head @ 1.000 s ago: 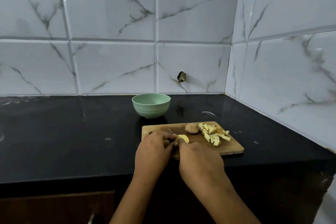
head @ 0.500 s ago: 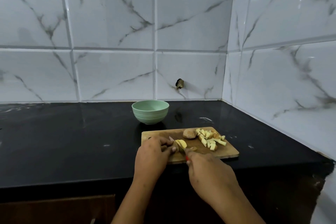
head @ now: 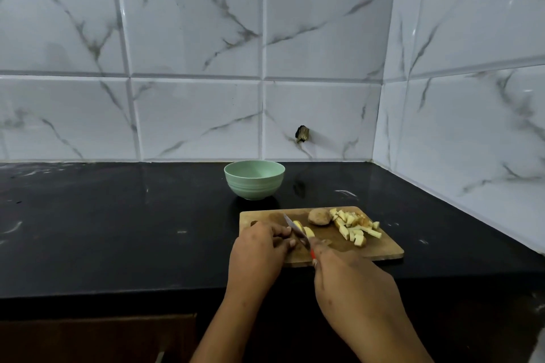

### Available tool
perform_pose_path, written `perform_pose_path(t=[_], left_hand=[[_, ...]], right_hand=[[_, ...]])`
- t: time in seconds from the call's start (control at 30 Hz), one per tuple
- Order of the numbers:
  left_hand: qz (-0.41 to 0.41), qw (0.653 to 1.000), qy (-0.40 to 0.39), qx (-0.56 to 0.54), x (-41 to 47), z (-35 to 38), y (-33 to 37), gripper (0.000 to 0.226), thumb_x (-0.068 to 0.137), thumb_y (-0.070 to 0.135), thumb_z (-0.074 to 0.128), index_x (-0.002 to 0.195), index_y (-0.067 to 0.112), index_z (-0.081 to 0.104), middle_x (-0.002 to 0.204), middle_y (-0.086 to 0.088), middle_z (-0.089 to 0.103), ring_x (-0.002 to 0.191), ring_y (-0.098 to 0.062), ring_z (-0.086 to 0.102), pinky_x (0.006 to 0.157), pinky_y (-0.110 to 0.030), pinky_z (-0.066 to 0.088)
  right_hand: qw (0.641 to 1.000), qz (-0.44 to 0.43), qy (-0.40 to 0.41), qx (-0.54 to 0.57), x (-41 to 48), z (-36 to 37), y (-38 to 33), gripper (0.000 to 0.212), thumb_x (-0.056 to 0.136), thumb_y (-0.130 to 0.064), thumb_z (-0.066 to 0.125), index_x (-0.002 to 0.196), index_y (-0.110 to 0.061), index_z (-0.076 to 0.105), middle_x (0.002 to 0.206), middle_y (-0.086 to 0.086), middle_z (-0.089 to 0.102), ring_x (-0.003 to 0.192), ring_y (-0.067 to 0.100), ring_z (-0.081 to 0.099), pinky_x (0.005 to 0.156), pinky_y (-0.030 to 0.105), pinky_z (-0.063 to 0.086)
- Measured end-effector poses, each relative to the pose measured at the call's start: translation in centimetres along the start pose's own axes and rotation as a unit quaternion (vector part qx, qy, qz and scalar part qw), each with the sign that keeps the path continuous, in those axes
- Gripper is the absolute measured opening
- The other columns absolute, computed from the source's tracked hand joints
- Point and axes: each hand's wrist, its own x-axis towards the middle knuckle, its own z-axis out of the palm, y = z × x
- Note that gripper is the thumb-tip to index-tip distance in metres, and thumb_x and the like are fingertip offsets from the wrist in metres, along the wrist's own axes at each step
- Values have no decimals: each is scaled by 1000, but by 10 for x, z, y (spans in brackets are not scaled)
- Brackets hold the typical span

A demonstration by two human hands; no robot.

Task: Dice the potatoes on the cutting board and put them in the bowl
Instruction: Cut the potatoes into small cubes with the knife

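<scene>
Head view: pale yellow potato slices (head: 305,230) in left hand (head: 259,249) pinch, knife (head: 294,228) in right hand (head: 351,277) grip.

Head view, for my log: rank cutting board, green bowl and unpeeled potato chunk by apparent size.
1. cutting board, clearly largest.
2. green bowl; it sits farther back, so its size may be understated.
3. unpeeled potato chunk, smallest.

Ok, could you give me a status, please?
Right hand grips knife, left hand holds potato slices. Diced pile on cutting board; green bowl looks empty. Nothing blocking.
</scene>
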Motion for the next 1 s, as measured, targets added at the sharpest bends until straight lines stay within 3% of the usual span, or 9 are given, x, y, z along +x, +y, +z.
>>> perform_pose_path(t=[0.17,0.33,0.5,0.6,0.73,0.83,1.0], left_hand=[[-5,1000,-6,-8,2,2,-2,18,84,30,68,102,33,72,101,15,70,92,-1,61,81,-25,52],[-3,1000,4,-1,2,2,-2,18,86,28,65,101,34,72,100,15,70,93,-4,61,79,-27,52],[-11,1000,12,-9,1,2,-1,17,83,31,69,100,32,72,100,16,69,94,-4,61,81,-25,51],[-7,1000,15,-13,0,1,0,17,83,31,70,100,31,72,100,15,69,88,-2,60,76,-19,48],[-1,1000,19,-7,0,0,1,17,83,30,70,100,29,72,102,14,69,82,1,56,68,-11,40],[-3,1000,16,-3,1,0,1,18,84,31,69,102,29,71,105,15,68,77,6,48,64,-6,35],[-4,1000,15,4,2,1,0,19,83,32,70,102,28,70,106,15,68,73,9,46,64,-5,34]], right_hand=[[999,-5,-16,-29,12,6,-6,54,99,-19,36,149,-32,19,116,-2,60,98,16,60,59,27,37],[998,-11,-42,-52,35,13,-15,53,96,-10,37,146,-26,29,112,2,62,97,21,61,65,31,42],[998,-20,-52,-38,14,13,-9,57,97,-13,41,149,-28,21,113,-1,60,94,17,60,66,29,42],[999,-21,-47,-7,3,8,3,52,100,-22,38,148,-35,21,102,-6,58,81,10,55,63,27,43],[981,14,-109,159,18,0,29,34,101,-33,38,132,-41,48,92,-14,56,74,4,53,61,23,45],[931,70,-144,330,23,-2,45,34,101,-30,43,133,-36,51,72,-18,44,63,0,42,54,15,32],[884,113,-144,429,21,2,47,33,100,-24,45,132,-30,53,46,-13,43,44,2,37,44,17,31]])
